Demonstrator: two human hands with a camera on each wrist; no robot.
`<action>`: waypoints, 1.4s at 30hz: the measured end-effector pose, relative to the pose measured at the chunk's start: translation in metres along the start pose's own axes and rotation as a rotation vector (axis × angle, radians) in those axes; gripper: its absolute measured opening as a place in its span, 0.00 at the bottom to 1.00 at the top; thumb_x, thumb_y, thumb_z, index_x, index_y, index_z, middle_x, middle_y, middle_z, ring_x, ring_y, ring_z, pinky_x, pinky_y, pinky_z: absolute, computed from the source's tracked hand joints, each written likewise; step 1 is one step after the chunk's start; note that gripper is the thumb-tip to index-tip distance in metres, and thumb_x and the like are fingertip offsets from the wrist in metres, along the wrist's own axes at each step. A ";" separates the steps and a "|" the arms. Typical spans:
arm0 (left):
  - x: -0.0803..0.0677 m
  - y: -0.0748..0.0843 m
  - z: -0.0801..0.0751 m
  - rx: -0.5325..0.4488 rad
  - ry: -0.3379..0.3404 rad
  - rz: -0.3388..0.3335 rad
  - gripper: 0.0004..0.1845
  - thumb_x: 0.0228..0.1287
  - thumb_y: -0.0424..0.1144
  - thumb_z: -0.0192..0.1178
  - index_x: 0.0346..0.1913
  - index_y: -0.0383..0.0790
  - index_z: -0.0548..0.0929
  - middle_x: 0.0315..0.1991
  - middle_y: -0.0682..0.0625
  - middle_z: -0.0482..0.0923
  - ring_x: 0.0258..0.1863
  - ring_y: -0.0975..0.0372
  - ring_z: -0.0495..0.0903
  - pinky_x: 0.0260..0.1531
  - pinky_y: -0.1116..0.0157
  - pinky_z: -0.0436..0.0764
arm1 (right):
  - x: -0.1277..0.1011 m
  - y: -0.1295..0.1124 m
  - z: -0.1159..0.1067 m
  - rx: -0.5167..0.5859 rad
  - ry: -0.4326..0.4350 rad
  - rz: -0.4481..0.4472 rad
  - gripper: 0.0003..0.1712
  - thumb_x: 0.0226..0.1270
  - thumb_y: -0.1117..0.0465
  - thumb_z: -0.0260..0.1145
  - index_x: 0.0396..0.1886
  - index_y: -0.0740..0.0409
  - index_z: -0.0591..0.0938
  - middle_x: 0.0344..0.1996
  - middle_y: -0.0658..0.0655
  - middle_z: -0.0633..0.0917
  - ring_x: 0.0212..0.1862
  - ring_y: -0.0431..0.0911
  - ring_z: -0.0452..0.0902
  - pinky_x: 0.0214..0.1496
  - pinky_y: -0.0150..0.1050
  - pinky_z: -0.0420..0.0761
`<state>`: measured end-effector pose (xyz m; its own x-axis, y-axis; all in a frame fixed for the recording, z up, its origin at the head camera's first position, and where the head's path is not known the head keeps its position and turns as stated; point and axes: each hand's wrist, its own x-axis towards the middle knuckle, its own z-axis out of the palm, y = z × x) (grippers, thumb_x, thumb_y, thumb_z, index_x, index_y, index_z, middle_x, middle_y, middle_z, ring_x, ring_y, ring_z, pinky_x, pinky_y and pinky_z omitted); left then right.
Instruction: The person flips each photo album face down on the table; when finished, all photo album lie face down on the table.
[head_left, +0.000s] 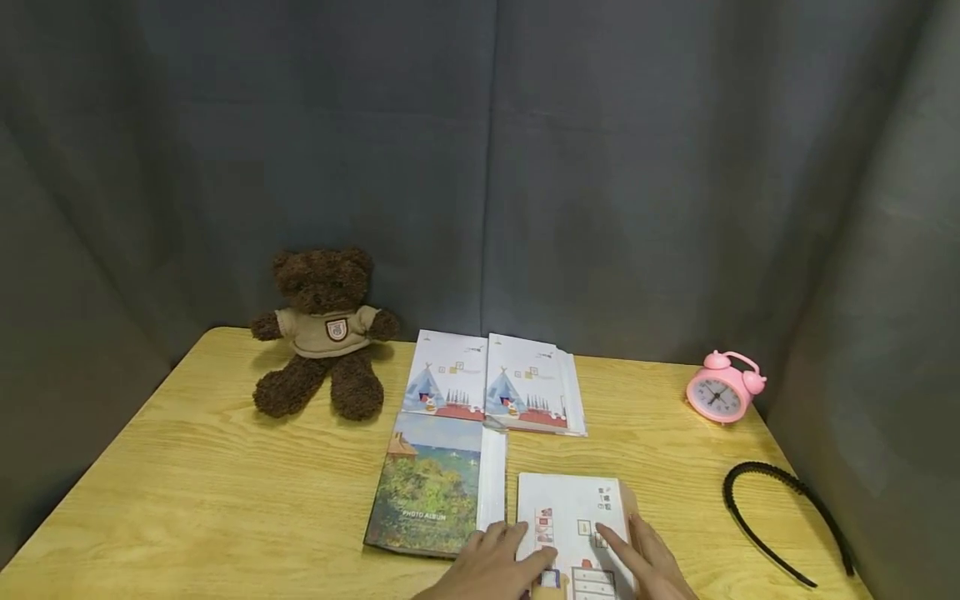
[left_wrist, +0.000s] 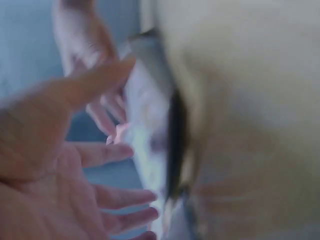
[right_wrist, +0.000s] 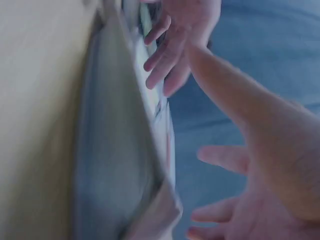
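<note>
A thick white book (head_left: pixel 562 517) with a printed cover of small frames and a drawer chest lies at the front of the table. My left hand (head_left: pixel 495 562) is at its left side, thumb over the cover, fingers extended. On the right side my right hand (head_left: pixel 651 560) has its thumb above the cover and its fingers along the edge. Both wrist views, though blurred, show straight, spread fingers around the left hand (left_wrist: pixel 55 180) and the right hand (right_wrist: pixel 255 190), with nothing gripped. Just left of the white book lies a photo album (head_left: pixel 431 487) with a landscape cover.
Behind the album, two white books with tent drawings, a left one (head_left: pixel 446 371) and a right one (head_left: pixel 525 379), lie side by side. A brown teddy bear (head_left: pixel 322 333) sits at back left. A pink alarm clock (head_left: pixel 723 387) and black headband (head_left: pixel 750 525) are at right. Dark curtains (head_left: pixel 480 167) surround the table.
</note>
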<state>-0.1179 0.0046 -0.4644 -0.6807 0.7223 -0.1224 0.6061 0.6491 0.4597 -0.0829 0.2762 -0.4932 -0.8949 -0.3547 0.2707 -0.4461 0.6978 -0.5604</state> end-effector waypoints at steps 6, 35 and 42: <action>-0.027 -0.026 -0.050 -0.198 0.099 -0.169 0.51 0.48 0.60 0.76 0.75 0.53 0.65 0.75 0.36 0.54 0.73 0.37 0.52 0.64 0.31 0.52 | 0.047 -0.060 -0.003 0.074 -0.079 0.179 0.60 0.44 0.37 0.80 0.77 0.49 0.65 0.74 0.78 0.50 0.70 0.79 0.44 0.54 0.79 0.62; -0.054 -0.092 -0.037 -0.432 0.298 -0.434 0.75 0.28 0.30 0.84 0.77 0.24 0.40 0.75 0.24 0.35 0.67 0.29 0.57 0.54 0.41 0.75 | 0.137 -0.103 0.084 -0.136 -0.374 0.061 0.65 0.41 0.33 0.80 0.79 0.43 0.60 0.76 0.73 0.44 0.74 0.72 0.43 0.51 0.70 0.74; -0.065 -0.094 -0.033 -0.646 0.220 -0.469 0.73 0.39 0.34 0.83 0.76 0.23 0.34 0.74 0.22 0.25 0.64 0.22 0.53 0.40 0.45 0.80 | 0.128 -0.115 0.086 -0.155 -0.439 0.104 0.66 0.41 0.31 0.79 0.79 0.36 0.58 0.78 0.69 0.44 0.75 0.68 0.45 0.41 0.60 0.82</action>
<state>-0.1435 -0.1111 -0.4708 -0.9097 0.3038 -0.2829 -0.0710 0.5576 0.8271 -0.1453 0.0969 -0.4615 -0.8611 -0.4840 -0.1555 -0.3806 0.8165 -0.4341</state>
